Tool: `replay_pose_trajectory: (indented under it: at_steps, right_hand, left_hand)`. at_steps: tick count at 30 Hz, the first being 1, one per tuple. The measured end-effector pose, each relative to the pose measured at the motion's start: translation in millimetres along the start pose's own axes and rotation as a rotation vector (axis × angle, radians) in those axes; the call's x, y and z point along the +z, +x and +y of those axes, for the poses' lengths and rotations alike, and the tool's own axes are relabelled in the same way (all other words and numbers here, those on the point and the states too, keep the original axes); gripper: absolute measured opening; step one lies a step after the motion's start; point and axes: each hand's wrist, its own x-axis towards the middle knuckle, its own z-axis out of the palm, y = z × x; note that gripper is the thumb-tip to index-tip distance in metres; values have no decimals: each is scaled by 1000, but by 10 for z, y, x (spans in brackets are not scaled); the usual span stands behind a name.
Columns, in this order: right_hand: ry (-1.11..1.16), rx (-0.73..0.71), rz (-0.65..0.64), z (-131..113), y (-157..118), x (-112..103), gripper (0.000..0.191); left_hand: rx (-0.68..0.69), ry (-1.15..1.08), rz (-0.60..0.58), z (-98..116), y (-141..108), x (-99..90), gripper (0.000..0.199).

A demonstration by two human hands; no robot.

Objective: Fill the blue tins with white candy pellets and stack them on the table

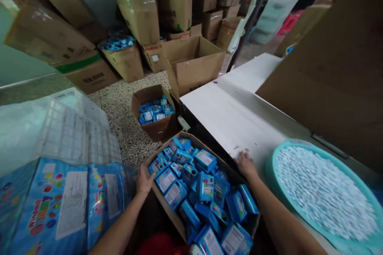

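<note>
A cardboard box (172,217) full of small blue packets (206,187) lies in front of me, below the table's edge. My left hand (145,179) is at the box's left rim, its fingers wrapped over the cardboard. On the other side, my right hand (247,165) rests at the near edge of the white table (230,115), fingers apart and nothing visible in them, close to the box's right side. Right of that hand stands a turquoise basin (271,163) filled with small pale pieces (323,195).
Beyond the held box, a smaller carton (158,129) holds blue packets, beside a large open carton (197,73). Blue printed bags (60,203) and clear plastic crates (74,127) are at left. A big cardboard panel (335,63) stands at right. Stacked cartons line the wall.
</note>
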Motion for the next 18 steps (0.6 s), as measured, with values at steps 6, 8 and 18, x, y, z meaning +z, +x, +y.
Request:
replay_pose_trajectory:
  at_steps: [6, 8, 18]
  right_hand:
    - [-317, 121, 5, 43, 60, 160, 53]
    - [-406, 92, 33, 79, 21, 191, 54]
    - [-563, 6, -43, 267, -36, 79, 59]
  left_hand:
    - [98, 182, -355, 241, 656, -142, 57]
    - [107, 223, -460, 272, 729, -114, 42]
    - [102, 261, -503, 187, 638, -20, 25]
